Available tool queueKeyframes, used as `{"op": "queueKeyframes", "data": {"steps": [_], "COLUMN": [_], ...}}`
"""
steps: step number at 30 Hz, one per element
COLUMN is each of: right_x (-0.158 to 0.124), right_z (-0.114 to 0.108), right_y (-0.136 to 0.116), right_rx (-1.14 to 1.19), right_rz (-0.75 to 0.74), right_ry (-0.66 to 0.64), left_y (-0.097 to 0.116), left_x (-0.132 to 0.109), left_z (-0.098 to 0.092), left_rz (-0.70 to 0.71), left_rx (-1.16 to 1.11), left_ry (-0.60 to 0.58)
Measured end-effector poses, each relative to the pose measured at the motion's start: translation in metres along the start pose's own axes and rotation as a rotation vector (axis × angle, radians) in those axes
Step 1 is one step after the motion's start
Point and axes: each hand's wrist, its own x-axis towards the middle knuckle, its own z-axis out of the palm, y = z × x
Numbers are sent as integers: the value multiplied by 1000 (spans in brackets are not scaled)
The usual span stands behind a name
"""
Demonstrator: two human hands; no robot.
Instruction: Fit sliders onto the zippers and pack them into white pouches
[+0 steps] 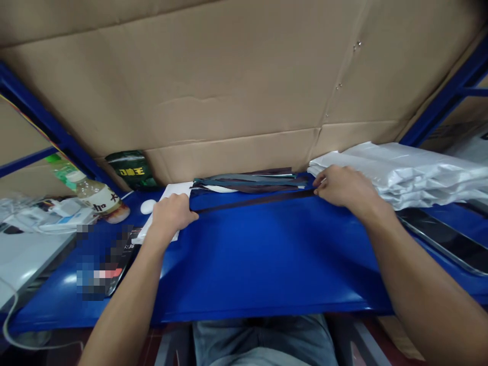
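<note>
Left hand and right hand reach forward, fingers pinching a dark strip straight — strip bundle behind, white packages beside the right.

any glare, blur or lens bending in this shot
Head view: pale glare at the left of the blue tabletop, shadow beside the right forearm, the held dark strip slightly soft; same head view, blue posts splay outward, perhaps wide-angle distortion, and blocky pixelation overlaps the phone.
</note>
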Motion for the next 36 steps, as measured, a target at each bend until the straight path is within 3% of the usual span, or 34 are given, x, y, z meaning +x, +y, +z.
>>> {"op": "queueKeyframes", "data": {"steps": [3,5,7,10,12,17,22,30,33,36], "right_x": [-4,-8,-11,-21,-29,-40,-34,-40,-38,-39], "right_z": [-1,2,9,28,42,59,49,53,47,38], "right_y": [-4,-16,-32,-61,-79,-94,-92,-98,-96,-101], "right_rx": [-130,-160,-92,113,204,261,336,387,422,503], "right_rz": [55,-20,-245,-736,-897,-882,-963,-987,-988,-920], "right_ry": [-19,-1,6,-49,-114,-173,-127,-241,-195,-149], "left_y": [3,5,4,-3,-5,0,5,0,5,29], "left_x": [-6,-7,-1,24,50,120,149,142,111,60], "left_z": [2,6,9,13,14,15,21,7,-2,-6], "left_rz": [109,143,114,80,104,78,62,71,160,348], "left_rx": [-40,-100,-181,-320,-369,-325,-295,-354,-506,-876], "left_ry": [-30,-7,56,147,159,90,36,161,239,273]}}
